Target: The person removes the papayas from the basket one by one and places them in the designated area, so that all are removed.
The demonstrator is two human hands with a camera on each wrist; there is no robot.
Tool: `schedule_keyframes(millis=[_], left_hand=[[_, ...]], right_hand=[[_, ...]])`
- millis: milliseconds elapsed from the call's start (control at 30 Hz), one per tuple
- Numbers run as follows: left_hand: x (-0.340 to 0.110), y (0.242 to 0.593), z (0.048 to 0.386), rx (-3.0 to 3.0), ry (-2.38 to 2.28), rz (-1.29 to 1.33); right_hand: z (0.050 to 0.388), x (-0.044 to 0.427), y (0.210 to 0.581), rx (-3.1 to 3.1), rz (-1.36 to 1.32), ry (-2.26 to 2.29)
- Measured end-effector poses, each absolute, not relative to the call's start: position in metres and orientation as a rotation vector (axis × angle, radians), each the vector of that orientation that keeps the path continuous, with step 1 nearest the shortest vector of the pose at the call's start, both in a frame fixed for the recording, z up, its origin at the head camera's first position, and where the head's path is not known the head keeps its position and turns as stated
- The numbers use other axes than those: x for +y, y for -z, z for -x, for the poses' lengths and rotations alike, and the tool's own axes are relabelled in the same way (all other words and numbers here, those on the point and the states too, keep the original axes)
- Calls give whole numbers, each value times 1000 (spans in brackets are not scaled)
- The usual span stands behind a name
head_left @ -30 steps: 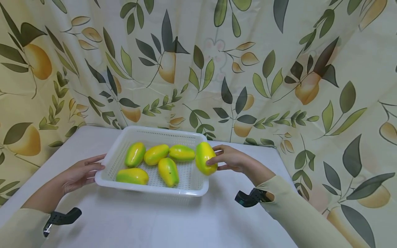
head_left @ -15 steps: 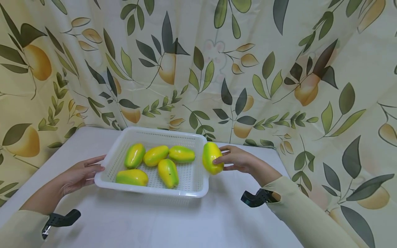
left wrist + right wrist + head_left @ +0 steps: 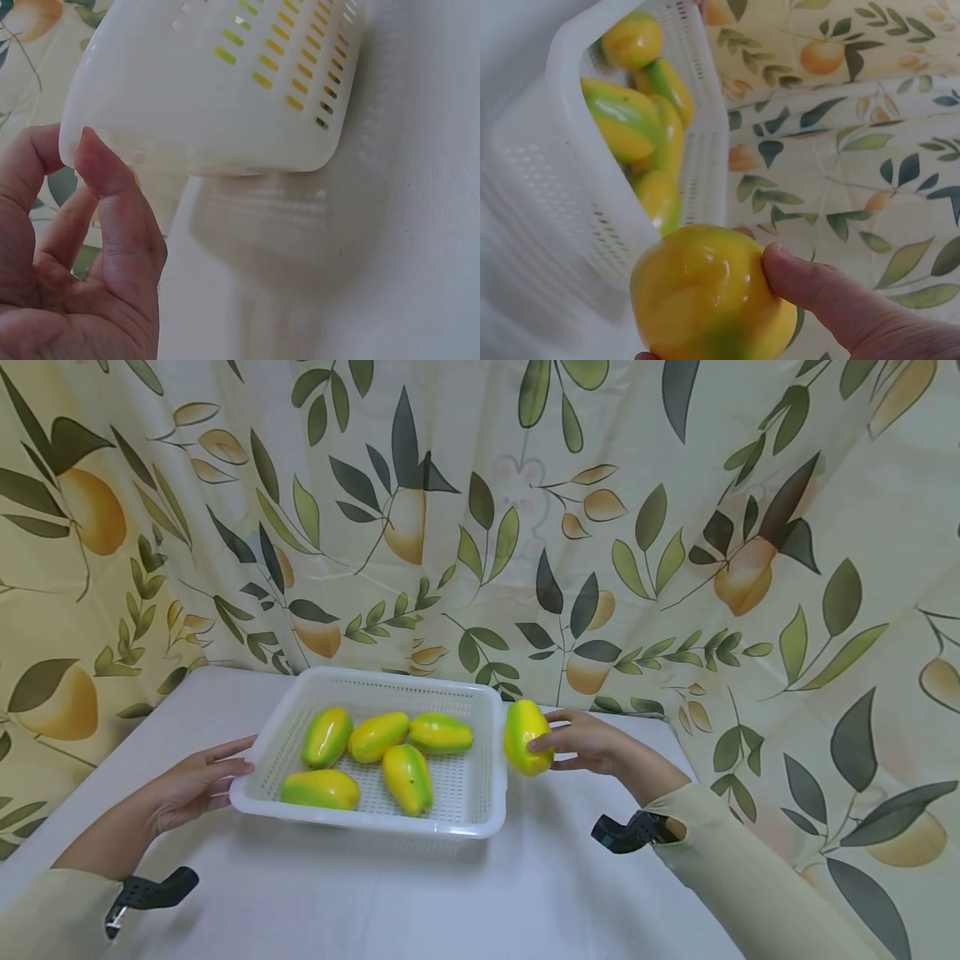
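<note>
A white perforated plastic basket [image 3: 367, 821] on the table holds several yellow-green mangoes [image 3: 407, 779]. At its left end, my left hand [image 3: 187, 781] pinches the rim between thumb and fingers; the left wrist view shows the fingertips [image 3: 101, 161] on that rim. Just outside the basket's right end, my right hand [image 3: 588, 743] grips another mango [image 3: 527, 737], held upright at about rim height. Seen from the right wrist, the thumb [image 3: 810, 281] presses on one side of this mango, and its other fingers are mostly hidden behind the fruit.
A white cloth covers the table [image 3: 360, 902]. Behind it hangs a curtain [image 3: 480, 543] printed with leaves and fruit, close to the basket's far side. Each wrist wears a black camera mount [image 3: 633, 832].
My right hand has carried its mango rightward, from above the basket's right rim to outside it. The left hand and the basket have stayed in place.
</note>
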State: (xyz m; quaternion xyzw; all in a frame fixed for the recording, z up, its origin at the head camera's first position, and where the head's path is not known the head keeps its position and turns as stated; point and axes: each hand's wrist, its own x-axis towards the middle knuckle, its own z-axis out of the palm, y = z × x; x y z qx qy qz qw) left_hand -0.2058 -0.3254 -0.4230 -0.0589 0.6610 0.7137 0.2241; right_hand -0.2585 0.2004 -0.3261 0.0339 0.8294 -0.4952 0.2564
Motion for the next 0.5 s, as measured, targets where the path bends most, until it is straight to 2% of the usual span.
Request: schedule_keyframes(millis=[500], left_hand=[[-325,425,205,1838,-1969,154]], right_hand=[[281,218,345,2191,-276,1415]])
